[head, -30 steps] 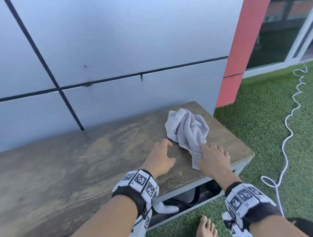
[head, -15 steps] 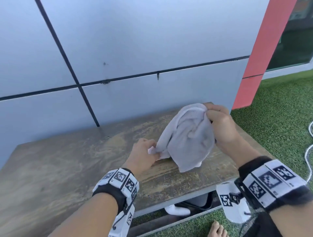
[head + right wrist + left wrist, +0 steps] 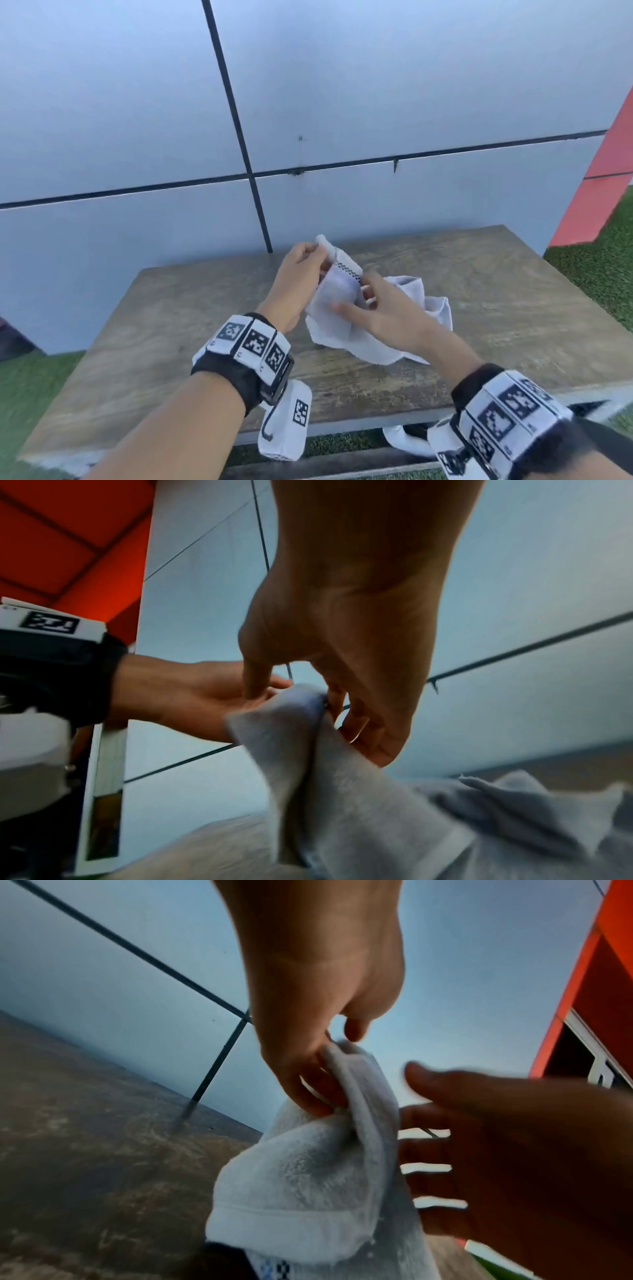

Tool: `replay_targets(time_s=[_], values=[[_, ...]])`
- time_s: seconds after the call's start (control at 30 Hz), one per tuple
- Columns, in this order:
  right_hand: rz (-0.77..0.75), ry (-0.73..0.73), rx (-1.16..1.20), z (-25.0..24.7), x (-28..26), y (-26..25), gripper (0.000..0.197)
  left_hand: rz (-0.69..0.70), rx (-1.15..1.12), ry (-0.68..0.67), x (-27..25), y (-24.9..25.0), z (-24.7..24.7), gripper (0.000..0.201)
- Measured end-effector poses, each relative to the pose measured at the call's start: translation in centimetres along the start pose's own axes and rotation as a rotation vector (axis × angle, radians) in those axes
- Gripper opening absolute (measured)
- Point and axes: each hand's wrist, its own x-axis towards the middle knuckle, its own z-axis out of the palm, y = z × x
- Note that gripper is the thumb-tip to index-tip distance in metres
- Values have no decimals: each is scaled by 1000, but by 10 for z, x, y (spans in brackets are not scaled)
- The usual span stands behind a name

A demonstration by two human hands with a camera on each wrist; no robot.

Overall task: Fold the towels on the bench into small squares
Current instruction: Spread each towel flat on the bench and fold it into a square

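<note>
A white towel (image 3: pixel 334 308) with a checked strip along one edge hangs half lifted over the wooden bench (image 3: pixel 205 325). Its lower part lies crumpled on the boards (image 3: pixel 436 310). My left hand (image 3: pixel 320 261) pinches the raised top corner between thumb and fingers, as the left wrist view shows (image 3: pixel 322 1069). Just right of it and lower, my right hand (image 3: pixel 363 298) takes the towel's edge, with the thumb laid across the front and the fingers behind. In the right wrist view the cloth (image 3: pixel 377 818) runs up between that thumb and those fingers.
A grey panelled wall (image 3: pixel 342 85) rises directly behind the bench. A red pillar (image 3: pixel 599 209) and artificial grass (image 3: pixel 603 270) lie to the right. White items (image 3: pixel 404 442) sit under the bench's front edge (image 3: pixel 342 425). Bare boards stretch to the left of the towel.
The towel has been drawn from the bench's right end towards the middle. My left hand rose to pinch the top corner. My right hand dropped from the top onto the edge, close beside it.
</note>
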Motion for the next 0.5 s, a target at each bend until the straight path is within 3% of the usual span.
replay_targets(time_s=[0.03, 0.1, 0.17, 0.23, 0.33, 0.43, 0.5], values=[[-22, 21, -13, 10, 2, -2, 29, -32, -47, -69, -1, 0, -3, 18], [-61, 142, 7, 20, 7, -6, 28, -29, -31, -170, -10, 0, -10, 40], [-12, 228, 99, 22, 13, -9, 33, 5, -13, -218, -20, 1, -18, 55], [40, 248, 227, 20, 16, -12, 36, 48, 58, -209, -28, 0, -25, 58], [27, 229, 386, 16, 13, -21, 31, 110, 179, -50, -33, -2, -31, 29], [-6, 207, 334, 13, 8, -29, 19, 154, 109, 29, -37, 2, -34, 8], [-44, 241, 148, 13, 4, -32, 40, 173, 109, 3, -40, 9, -35, 6]])
